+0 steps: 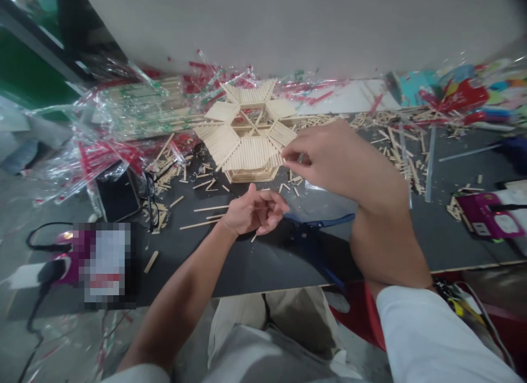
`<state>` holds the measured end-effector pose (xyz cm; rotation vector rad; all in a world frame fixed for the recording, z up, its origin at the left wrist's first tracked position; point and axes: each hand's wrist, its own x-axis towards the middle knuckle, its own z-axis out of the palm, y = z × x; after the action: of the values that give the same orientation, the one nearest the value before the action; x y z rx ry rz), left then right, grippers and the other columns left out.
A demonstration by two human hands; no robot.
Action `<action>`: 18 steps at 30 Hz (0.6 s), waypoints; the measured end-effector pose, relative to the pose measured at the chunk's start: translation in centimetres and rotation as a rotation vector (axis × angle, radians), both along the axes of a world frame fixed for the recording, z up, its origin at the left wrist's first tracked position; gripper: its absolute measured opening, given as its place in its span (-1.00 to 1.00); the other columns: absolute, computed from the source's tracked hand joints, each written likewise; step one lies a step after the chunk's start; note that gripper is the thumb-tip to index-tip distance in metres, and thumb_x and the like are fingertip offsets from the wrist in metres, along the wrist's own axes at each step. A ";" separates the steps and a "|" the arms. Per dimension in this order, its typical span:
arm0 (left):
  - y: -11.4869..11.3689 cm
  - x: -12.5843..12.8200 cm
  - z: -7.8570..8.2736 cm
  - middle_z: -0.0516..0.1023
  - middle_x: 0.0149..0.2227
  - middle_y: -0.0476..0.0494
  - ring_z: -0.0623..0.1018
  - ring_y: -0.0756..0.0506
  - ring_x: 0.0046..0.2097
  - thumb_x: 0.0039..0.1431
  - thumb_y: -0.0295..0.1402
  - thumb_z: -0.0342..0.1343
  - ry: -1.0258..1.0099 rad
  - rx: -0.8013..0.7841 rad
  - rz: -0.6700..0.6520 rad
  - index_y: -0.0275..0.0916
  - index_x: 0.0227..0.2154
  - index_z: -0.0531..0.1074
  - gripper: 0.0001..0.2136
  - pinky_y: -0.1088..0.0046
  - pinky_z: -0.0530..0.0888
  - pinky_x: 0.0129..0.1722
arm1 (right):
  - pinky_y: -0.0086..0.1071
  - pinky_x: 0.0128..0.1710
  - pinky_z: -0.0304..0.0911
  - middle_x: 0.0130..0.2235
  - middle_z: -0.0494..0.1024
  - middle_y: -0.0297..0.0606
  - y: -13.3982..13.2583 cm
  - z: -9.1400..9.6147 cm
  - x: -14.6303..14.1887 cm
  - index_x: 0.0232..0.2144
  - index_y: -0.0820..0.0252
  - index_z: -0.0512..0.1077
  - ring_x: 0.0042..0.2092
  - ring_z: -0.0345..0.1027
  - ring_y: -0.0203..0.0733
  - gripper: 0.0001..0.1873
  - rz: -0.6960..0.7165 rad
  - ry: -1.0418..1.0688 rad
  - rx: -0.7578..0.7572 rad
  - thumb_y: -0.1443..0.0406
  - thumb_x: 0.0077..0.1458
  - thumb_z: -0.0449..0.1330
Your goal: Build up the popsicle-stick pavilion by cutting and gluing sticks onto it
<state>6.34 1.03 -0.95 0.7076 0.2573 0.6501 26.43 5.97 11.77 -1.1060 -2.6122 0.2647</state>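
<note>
A hexagonal, flower-like structure of thin wooden sticks (257, 152) stands on the dark table, with slanted stick panels around an open centre. My right hand (329, 158) is at its right front edge. Thumb and index finger are pinched there; anything between them is too small to make out. Nearer to me, my left hand (255, 212) hovers above the table in front of the structure, fingers loosely curled and apart, with nothing visible in them. Several loose sticks (201, 225) lie beside its wrist. A dark blue plier-like hand tool (304, 235) rests between my forearms.
Cut stick pieces (162, 177) litter the table on both sides. Crumpled clear and red plastic wrapping (111, 147) lies at left and back. A phone (117, 193), glasses (151, 202) and a purple power socket (489, 214) are on the table. A wall rises behind.
</note>
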 end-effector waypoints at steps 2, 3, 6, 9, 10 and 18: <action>-0.1 0.0 0.0 0.44 -0.56 -0.01 0.33 0.05 -0.67 0.11 0.40 0.21 0.029 0.000 -0.028 -0.29 -0.31 0.61 -0.30 0.52 0.28 -0.70 | -0.22 -0.32 0.13 -0.39 0.54 -0.15 -0.5 0.0 -0.5 -0.48 0.13 0.46 -0.33 0.35 -0.10 -0.75 -0.051 -0.126 0.092 0.39 0.26 0.15; -0.1 0.1 -0.1 0.44 -0.56 -0.02 0.33 0.04 -0.66 0.11 0.41 0.19 0.038 0.002 -0.035 -0.28 -0.30 0.61 -0.29 0.52 0.28 -0.70 | -0.23 -0.34 0.11 -0.39 0.53 -0.15 -0.7 -0.1 -0.7 -0.49 0.12 0.43 -0.34 0.34 -0.11 -0.74 -0.074 -0.167 0.133 0.40 0.26 0.14; 0.0 0.1 -0.2 0.45 -0.56 -0.03 0.33 0.04 -0.66 0.13 0.42 0.15 0.016 0.008 -0.041 -0.28 -0.28 0.61 -0.27 0.51 0.26 -0.70 | -0.23 -0.35 0.06 -0.40 0.48 -0.18 -1.1 -0.5 -1.0 -0.51 0.10 0.34 -0.35 0.29 -0.13 -0.71 -0.110 -0.161 0.192 0.38 0.28 0.13; 0.0 0.0 -0.1 0.44 -0.56 -0.04 0.32 0.03 -0.67 0.17 0.46 0.04 -0.002 0.002 -0.027 -0.29 -0.28 0.61 -0.22 0.48 0.26 -0.68 | -0.24 -0.34 0.07 -0.39 0.48 -0.18 -1.2 -0.8 -1.1 -0.49 0.11 0.33 -0.35 0.30 -0.15 -0.70 -0.123 -0.126 0.181 0.37 0.33 0.12; 0.0 0.0 -0.1 0.43 -0.57 -0.03 0.32 0.03 -0.67 0.17 0.47 0.02 0.005 0.000 -0.021 -0.29 -0.29 0.61 -0.21 0.48 0.26 -0.68 | -0.24 -0.34 0.08 -0.38 0.49 -0.17 -1.3 -0.8 -1.1 -0.48 0.11 0.35 -0.35 0.31 -0.15 -0.69 -0.124 -0.123 0.176 0.37 0.35 0.10; 0.1 0.1 0.1 0.42 -0.58 -0.03 0.32 0.03 -0.64 0.05 0.46 0.16 0.029 0.015 -0.046 -0.26 -0.30 0.62 -0.25 0.49 0.26 -0.64 | -0.24 -0.24 0.21 -0.27 0.59 -0.13 -1.6 0.2 -1.2 -0.28 0.21 0.49 -0.24 0.46 -0.04 -0.89 -0.101 -0.217 0.146 0.46 0.25 0.19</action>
<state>6.47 1.11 -0.84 0.7355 0.2623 0.5989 25.27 4.35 11.99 -1.2729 -2.6980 -0.0720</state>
